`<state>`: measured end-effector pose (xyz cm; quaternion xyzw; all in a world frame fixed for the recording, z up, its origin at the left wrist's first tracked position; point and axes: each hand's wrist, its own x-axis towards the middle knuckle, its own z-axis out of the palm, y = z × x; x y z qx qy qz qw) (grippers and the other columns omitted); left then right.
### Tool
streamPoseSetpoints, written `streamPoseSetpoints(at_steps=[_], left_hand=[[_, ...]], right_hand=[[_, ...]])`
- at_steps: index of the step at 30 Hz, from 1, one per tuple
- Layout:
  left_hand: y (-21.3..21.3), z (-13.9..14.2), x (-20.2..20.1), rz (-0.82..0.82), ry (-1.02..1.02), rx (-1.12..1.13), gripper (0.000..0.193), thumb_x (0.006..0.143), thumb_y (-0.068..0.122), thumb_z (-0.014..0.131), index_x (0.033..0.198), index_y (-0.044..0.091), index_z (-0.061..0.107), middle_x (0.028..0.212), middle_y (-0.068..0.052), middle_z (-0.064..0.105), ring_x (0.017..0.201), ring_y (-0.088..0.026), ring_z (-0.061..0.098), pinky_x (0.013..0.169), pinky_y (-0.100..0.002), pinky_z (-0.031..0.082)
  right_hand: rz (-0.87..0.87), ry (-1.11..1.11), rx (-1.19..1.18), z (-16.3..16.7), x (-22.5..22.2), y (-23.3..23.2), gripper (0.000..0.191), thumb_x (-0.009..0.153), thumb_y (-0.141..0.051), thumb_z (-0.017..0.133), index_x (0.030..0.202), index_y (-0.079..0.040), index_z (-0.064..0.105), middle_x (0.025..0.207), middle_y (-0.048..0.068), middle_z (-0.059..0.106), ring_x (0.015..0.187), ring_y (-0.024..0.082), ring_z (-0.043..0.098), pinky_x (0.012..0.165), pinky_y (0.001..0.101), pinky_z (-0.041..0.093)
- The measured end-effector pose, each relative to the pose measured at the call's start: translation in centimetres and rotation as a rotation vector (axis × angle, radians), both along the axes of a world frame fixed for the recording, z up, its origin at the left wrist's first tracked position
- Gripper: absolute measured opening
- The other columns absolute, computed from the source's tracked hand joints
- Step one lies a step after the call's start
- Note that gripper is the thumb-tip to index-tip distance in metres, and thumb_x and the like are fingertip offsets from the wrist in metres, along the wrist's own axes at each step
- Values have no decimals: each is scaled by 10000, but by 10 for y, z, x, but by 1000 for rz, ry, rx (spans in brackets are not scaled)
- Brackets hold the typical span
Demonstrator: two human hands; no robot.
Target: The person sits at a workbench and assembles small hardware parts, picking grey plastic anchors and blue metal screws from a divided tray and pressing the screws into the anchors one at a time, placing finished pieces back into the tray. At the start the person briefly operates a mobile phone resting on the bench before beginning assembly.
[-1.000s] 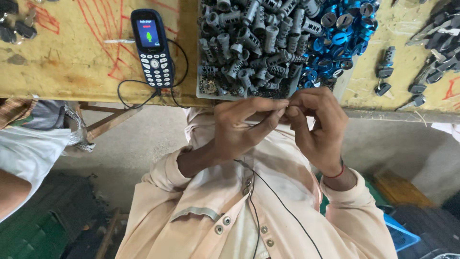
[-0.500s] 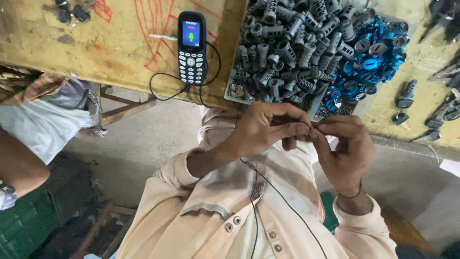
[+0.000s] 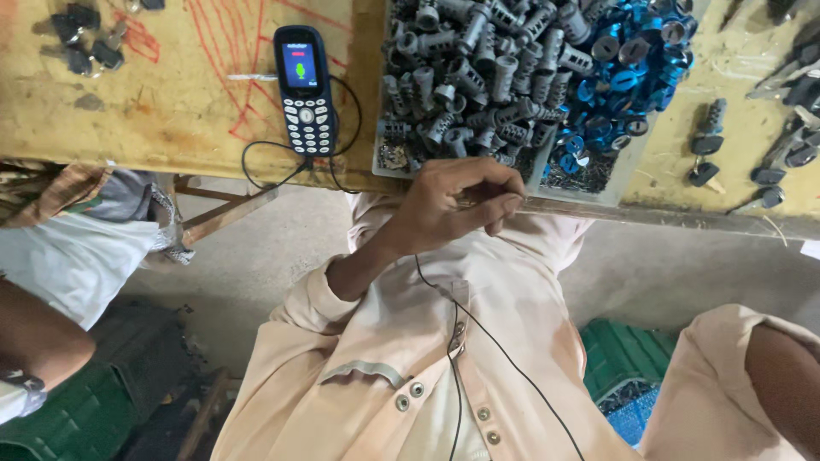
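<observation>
The left hand (image 3: 461, 205) hangs just below the desk (image 3: 171, 111) edge, its fingers curled narrow and pinched around something small. What it grips cannot be told, because the fingers cover it; it may be one grey part. The right hand is out of view; only the forearm (image 3: 781, 384) and its sleeve show at the lower right, so whether it holds anything cannot be told.

Just above the left hand a tray (image 3: 589, 183) sits on the desk, near the edge. It is full of grey cylinders (image 3: 465, 77) on its left side and shiny blue caps (image 3: 619, 68) on its right side. Judging from these full heaps, most of the pieces are still waiting, and the work is far from its end; no separate heap of finished pieces can be told with certainty.

To the right of the tray some dark keys (image 3: 705, 145) lie loose. To the left a small phone (image 3: 304, 90) lies with its screen lit, and a thin black cable (image 3: 478, 329) runs down over the shirt. Another person's arm (image 3: 38, 341) shows at the far left.
</observation>
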<state>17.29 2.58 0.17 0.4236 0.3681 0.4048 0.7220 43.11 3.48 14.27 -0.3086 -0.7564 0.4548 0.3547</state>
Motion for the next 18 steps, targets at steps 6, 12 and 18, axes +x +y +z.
streamPoseSetpoints(at_steps=[6, 12, 18], left_hand=[[5, -2, -4, -31, -15, 57, 111, 1052, 62, 685, 1129, -17, 685, 930, -39, 697, 788, -79, 693, 706, -240, 594], [8, -6, -5, -56, -3, 84, 111, 1053, 53, 685, 1138, -18, 680, 944, -46, 697, 797, -83, 695, 711, -240, 598], [-3, -3, -5, -18, -10, 34, 121, 1053, 53, 674, 1143, -26, 658, 937, -41, 704, 801, -81, 704, 724, -236, 600]], right_hand=[[26, -291, -29, 3, 4, 10, 239, 948, -191, 777, 1131, -64, 692, 976, 89, 650, 784, 215, 658, 644, 361, 532], [10, -503, -18, -5, 4, 17, 177, 960, -195, 790, 1076, -77, 727, 922, 76, 663, 747, 231, 663, 619, 378, 524], [-84, -987, 10, 4, -6, 29, 127, 971, -199, 803, 1020, -90, 762, 869, 63, 676, 709, 246, 669, 594, 394, 515]])
